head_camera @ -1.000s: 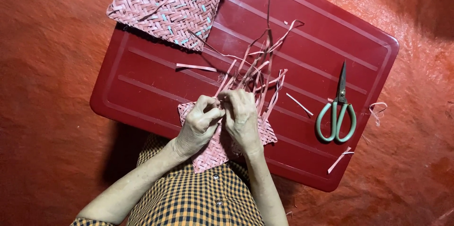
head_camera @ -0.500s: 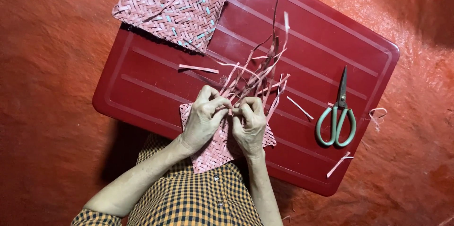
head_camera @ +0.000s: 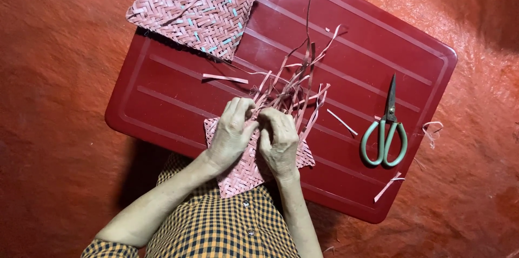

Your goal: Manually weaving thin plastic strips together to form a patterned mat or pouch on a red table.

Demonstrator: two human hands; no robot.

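Both hands, left hand (head_camera: 231,135) and right hand (head_camera: 279,140), have closed in together since a moment ago, pinching loose pink strips (head_camera: 294,82) at the half-woven mat (head_camera: 246,169) on the red tray (head_camera: 162,96), so another strand's getting tucked. Further out: scissors (head_camera: 385,131), finished woven mat (head_camera: 194,7).

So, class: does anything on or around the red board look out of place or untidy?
Yes. Cut strip offcuts lie loose on the red board, and more past its right edge near the scissors. Nothing looks damaged.
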